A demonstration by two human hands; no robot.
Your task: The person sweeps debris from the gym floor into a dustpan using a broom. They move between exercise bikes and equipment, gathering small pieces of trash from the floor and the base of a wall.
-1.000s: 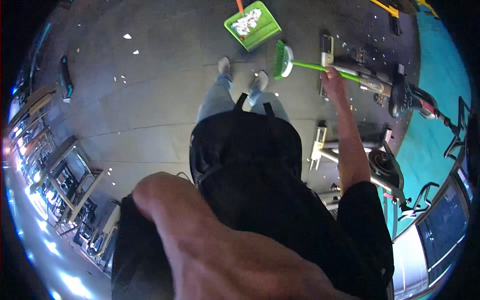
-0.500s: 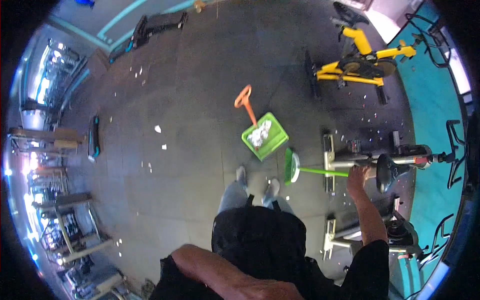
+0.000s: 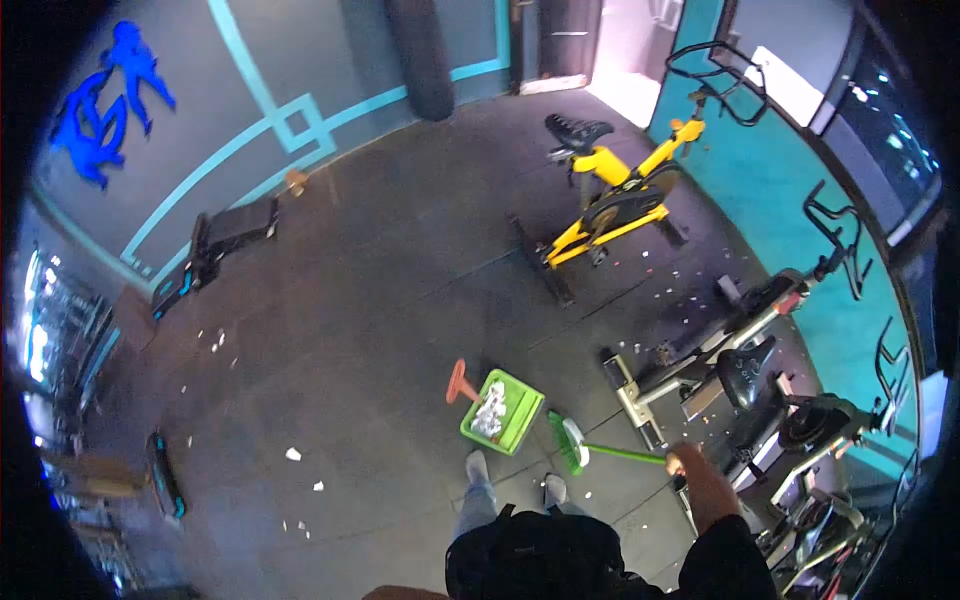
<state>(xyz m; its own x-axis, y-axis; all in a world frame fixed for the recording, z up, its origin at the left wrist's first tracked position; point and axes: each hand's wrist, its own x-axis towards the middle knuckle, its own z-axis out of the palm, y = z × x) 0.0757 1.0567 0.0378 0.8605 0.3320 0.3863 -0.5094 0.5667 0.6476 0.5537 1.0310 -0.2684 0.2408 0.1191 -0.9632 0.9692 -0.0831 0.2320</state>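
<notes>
My right hand (image 3: 682, 462) is closed around the green handle of a broom (image 3: 625, 455). The broom's head, green bristles under a white block, rests near the floor just right of a green dustpan (image 3: 525, 418). White crumpled scraps (image 3: 489, 411) lie inside the pan, whose orange handle (image 3: 459, 382) stands up at its far left side. Both the pan and the broom head are just ahead of my feet. Of my left arm only a sliver shows at the bottom edge; the left hand is out of sight.
White scraps (image 3: 293, 454) dot the dark floor at left, and more lie around the exercise bikes. A yellow bike (image 3: 625, 205) stands ahead right; grey bikes (image 3: 745, 372) line the teal wall. A black bench (image 3: 236, 228) sits by the far left wall.
The view has tilted up and turned, bringing the far wall and doorway in. My left forearm has mostly dropped out of frame. My right hand still grips the broom beside the dustpan.
</notes>
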